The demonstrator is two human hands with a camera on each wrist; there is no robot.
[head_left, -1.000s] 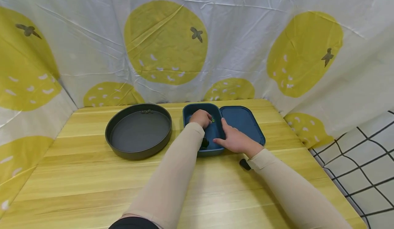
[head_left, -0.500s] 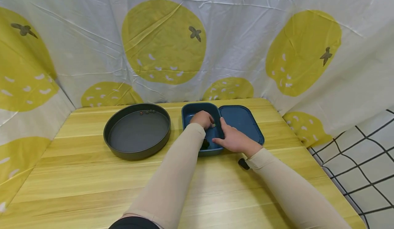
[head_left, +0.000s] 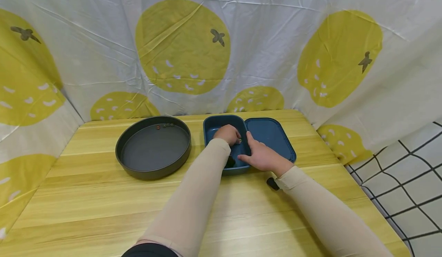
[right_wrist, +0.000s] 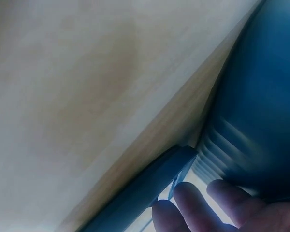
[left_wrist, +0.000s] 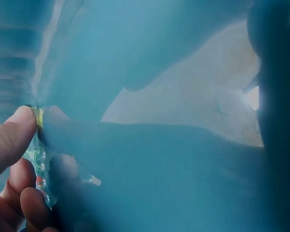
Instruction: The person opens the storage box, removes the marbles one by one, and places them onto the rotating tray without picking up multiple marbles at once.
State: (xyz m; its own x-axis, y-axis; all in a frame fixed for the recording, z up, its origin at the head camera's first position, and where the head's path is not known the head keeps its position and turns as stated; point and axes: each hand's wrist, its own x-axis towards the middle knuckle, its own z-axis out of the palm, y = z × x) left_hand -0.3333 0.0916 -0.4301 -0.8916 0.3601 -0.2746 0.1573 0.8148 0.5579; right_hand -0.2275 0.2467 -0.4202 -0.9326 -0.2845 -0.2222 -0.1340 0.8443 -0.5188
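Observation:
My left hand (head_left: 228, 134) reaches down into a blue rectangular box (head_left: 213, 122). Its thumb and fingers pinch a small yellowish marble (left_wrist: 39, 116) close to the box wall in the left wrist view. Several clear marbles (left_wrist: 41, 166) with green and red swirls line up just below, by the lower fingers. My right hand (head_left: 264, 155) holds the box's right side, thumb over the inside and fingers outside. In the right wrist view those fingertips (right_wrist: 191, 195) lie by the ribbed outer wall, beside the blue lid (head_left: 271, 136).
A round dark grey pan (head_left: 153, 149) stands left of the box. Several small marbles (head_left: 165, 126) lie in it along its far side. Wooden table (head_left: 114, 207) spreads in front, and a curtain (head_left: 259, 38) printed with yellow fruit hangs right behind it.
The marbles in the pan have spread out a little, with a reddish one now to the left. My left fingers have shifted slightly inside the box; my right hand stays at its side.

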